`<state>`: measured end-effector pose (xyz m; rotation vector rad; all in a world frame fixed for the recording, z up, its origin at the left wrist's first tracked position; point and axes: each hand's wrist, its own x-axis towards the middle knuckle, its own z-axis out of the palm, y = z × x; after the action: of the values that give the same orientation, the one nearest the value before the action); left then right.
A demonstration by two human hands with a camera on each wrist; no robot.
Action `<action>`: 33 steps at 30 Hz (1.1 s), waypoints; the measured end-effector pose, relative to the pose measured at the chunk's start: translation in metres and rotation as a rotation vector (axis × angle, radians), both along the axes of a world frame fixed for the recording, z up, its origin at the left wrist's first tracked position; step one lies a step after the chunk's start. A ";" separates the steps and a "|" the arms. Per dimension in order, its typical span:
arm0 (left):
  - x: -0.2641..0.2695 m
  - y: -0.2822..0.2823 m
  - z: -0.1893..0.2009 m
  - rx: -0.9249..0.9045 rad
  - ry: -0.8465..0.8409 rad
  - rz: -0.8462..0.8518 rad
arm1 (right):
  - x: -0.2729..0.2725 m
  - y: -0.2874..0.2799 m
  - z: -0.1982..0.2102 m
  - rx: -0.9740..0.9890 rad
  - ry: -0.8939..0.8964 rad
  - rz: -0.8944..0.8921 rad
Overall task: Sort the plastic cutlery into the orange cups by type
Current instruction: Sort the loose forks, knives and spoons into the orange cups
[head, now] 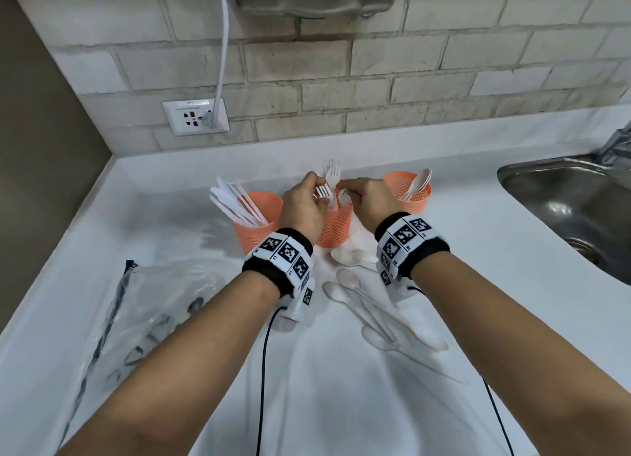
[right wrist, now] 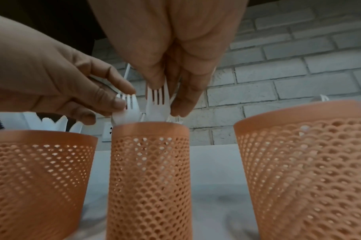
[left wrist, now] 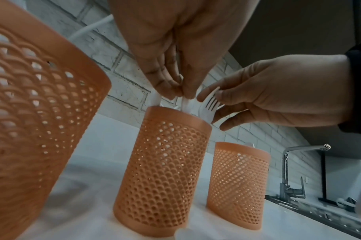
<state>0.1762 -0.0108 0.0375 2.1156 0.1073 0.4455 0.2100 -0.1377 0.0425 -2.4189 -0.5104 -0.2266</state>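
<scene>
Three orange mesh cups stand in a row on the white counter. The left cup [head: 257,223] holds knives, the middle cup [head: 336,227] holds forks, and the right cup [head: 408,191] holds spoons. Both hands hover over the middle cup [right wrist: 148,178]. My left hand [head: 317,191] pinches the head of a white fork [right wrist: 128,104] that stands in it. My right hand [head: 348,191] pinches a second fork [right wrist: 157,100] beside it, its handle down in the cup. Several loose spoons [head: 348,285] lie on the counter in front of the cups, between my wrists.
A crumpled clear plastic bag [head: 153,302] lies at the front left. A steel sink [head: 563,199] with a tap is sunk into the counter at the right. A wall socket [head: 196,116] with a white cable sits on the brick wall behind.
</scene>
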 end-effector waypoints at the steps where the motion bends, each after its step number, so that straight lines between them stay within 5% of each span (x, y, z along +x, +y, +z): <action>1: 0.000 0.001 0.001 0.026 0.013 0.000 | -0.001 0.001 0.000 -0.002 0.009 0.002; 11: -0.032 0.005 0.012 0.276 -0.002 0.006 | -0.027 -0.020 0.007 0.028 0.002 -0.073; 17: -0.073 -0.012 -0.026 0.410 0.375 -0.469 | -0.068 -0.053 -0.002 -0.388 0.386 0.028; 21: -0.094 -0.022 -0.040 0.628 0.583 -0.585 | -0.091 -0.066 -0.010 -0.627 0.712 0.003; 27: -0.100 -0.029 -0.045 0.606 0.624 -0.468 | -0.112 -0.069 -0.030 -0.902 0.706 0.006; 33: -0.096 -0.027 -0.045 0.626 0.659 -0.341 | -0.115 -0.066 -0.037 -0.915 0.658 -0.034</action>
<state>0.0803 -0.0373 -0.0078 2.7522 -0.0248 -0.5008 0.0954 -0.2040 0.0057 -3.1174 -0.2830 0.9639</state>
